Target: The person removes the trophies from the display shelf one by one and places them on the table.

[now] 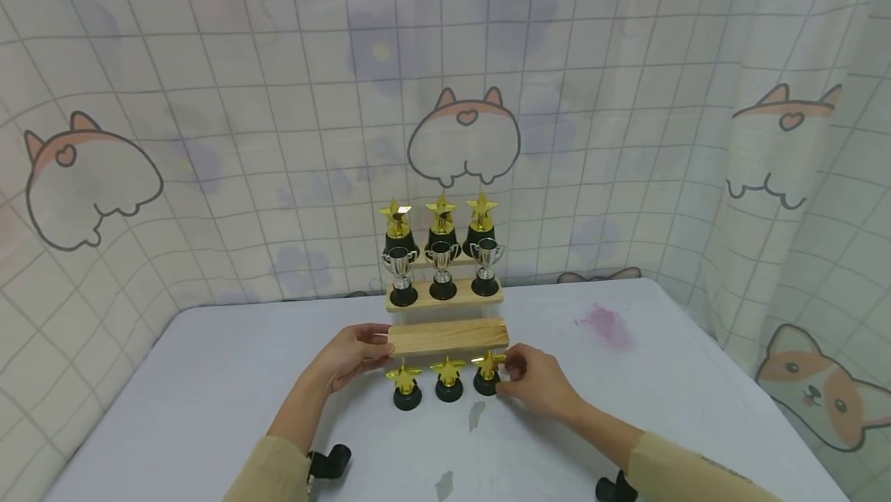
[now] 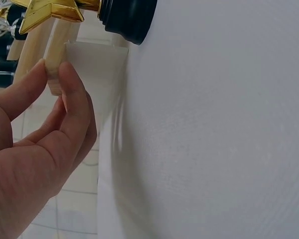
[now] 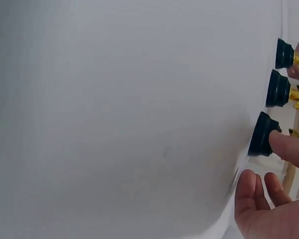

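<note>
In the head view, my left hand (image 1: 356, 355) pinches the left end of a light wooden plank (image 1: 448, 337) between thumb and fingers; the left wrist view shows this grip on the plank's end (image 2: 55, 74). A row of three small gold star trophies with black bases stands before the plank: left trophy (image 1: 405, 387), middle trophy (image 1: 448, 380) and right trophy (image 1: 488, 373). My right hand (image 1: 539, 380) is beside the right one. Its thumb touches that trophy's black base (image 3: 262, 134) in the right wrist view, while the other fingers are loosely bent, apart from the base.
Behind the plank, a wooden step (image 1: 459, 299) carries three silver cup trophies, including a middle cup (image 1: 442, 270). Higher up at the back are three larger gold star trophies, one in the centre (image 1: 442, 225). A white cloth (image 1: 230, 378) covers the table; a patterned curtain (image 1: 278, 138) hangs behind.
</note>
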`<state>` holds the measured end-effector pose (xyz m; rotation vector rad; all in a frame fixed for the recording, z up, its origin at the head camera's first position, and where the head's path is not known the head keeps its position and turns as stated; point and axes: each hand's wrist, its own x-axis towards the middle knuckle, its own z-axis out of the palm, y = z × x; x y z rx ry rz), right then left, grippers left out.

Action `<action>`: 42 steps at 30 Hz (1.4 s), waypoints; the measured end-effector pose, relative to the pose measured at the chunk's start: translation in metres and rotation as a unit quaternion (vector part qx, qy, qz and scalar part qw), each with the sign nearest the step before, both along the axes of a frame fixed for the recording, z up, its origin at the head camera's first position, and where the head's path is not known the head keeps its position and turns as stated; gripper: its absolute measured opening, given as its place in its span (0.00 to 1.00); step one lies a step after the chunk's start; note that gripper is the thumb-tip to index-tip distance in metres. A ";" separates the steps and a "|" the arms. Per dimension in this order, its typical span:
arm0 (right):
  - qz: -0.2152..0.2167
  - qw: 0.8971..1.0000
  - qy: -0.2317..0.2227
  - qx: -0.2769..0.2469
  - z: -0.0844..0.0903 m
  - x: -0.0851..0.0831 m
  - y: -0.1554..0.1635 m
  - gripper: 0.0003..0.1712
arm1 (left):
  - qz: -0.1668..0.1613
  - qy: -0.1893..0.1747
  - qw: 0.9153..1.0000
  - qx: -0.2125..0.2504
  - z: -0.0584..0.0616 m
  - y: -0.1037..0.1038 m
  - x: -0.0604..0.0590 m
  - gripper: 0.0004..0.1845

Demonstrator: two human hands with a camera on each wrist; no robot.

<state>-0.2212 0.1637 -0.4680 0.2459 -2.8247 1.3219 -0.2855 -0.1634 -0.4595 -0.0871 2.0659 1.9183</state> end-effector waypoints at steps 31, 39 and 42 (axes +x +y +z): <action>-0.056 0.991 0.018 -0.123 0.070 -0.055 0.010 0.21 | -0.005 -0.006 1.000 0.008 -0.003 -0.003 -0.001 0.28; -0.057 0.987 0.025 -0.151 0.074 -0.067 0.002 0.20 | -0.001 -0.007 1.000 0.016 -0.005 -0.003 -0.003 0.28; -0.065 0.985 0.023 -0.160 0.073 -0.072 -0.001 0.21 | -0.001 -0.008 1.000 0.017 -0.005 -0.003 -0.002 0.28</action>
